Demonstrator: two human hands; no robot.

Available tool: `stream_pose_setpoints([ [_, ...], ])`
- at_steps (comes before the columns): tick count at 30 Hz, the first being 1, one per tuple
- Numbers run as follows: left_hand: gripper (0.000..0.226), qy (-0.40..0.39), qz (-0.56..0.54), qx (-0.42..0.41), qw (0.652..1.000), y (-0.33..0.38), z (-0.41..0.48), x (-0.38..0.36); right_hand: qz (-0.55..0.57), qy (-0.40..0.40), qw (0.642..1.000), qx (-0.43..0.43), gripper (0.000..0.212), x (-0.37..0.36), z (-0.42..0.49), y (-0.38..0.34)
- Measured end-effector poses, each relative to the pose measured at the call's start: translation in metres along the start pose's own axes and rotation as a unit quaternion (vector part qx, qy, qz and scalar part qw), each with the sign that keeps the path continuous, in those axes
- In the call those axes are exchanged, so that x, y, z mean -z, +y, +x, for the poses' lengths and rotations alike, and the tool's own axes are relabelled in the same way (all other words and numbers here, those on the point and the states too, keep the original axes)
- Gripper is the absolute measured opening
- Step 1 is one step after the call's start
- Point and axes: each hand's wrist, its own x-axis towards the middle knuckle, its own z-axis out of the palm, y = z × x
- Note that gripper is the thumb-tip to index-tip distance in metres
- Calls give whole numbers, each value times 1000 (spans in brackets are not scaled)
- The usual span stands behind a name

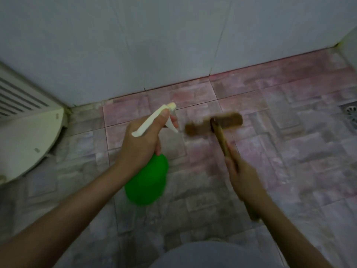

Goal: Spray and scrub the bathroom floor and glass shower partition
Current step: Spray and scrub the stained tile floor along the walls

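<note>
My left hand point(144, 140) grips a green spray bottle point(147, 180) by its neck, fingers on the white trigger head point(154, 118), nozzle aimed at the floor ahead. My right hand point(241, 171) holds the wooden handle of a brown scrub brush point(213, 124), whose blurred head lies across the pink and grey floor tiles point(280, 144) just right of the nozzle. No glass partition shows in this view.
A pale tiled wall point(173, 45) meets the floor close ahead. A white curved fixture point(29, 140) with a slatted panel point(17, 97) stands at the left. A round metal floor drain point(350, 113) sits at the right edge. My knee point(212, 256) is at the bottom.
</note>
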Motion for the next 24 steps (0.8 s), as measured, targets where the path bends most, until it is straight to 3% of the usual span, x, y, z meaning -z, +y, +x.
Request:
stream_pose_setpoints([
  [4,31,28,-2,-6,1000,5,7,-21,12,18,997,67,48,4,121,-20],
  [6,34,28,2,-8,1000,8,10,-29,-5,22,999,38,48,14,113,-9],
  [9,37,29,7,-8,1000,13,12,-40,15,35,999,-31,47,28,26,16],
  [11,35,28,11,-1,1000,14,15,-47,13,51,998,-24,47,29,7,25],
  [17,34,7,12,-15,1000,18,18,-67,16,68,998,5,49,54,130,30],
  [20,36,0,14,-14,1000,23,18,-76,13,67,998,-17,48,70,60,60],
  [22,35,-9,12,-12,1000,27,20,-83,23,68,994,-80,49,73,-1,62],
  [24,39,-16,14,-9,1000,28,23,-92,-7,79,995,-67,48,78,5,66],
])
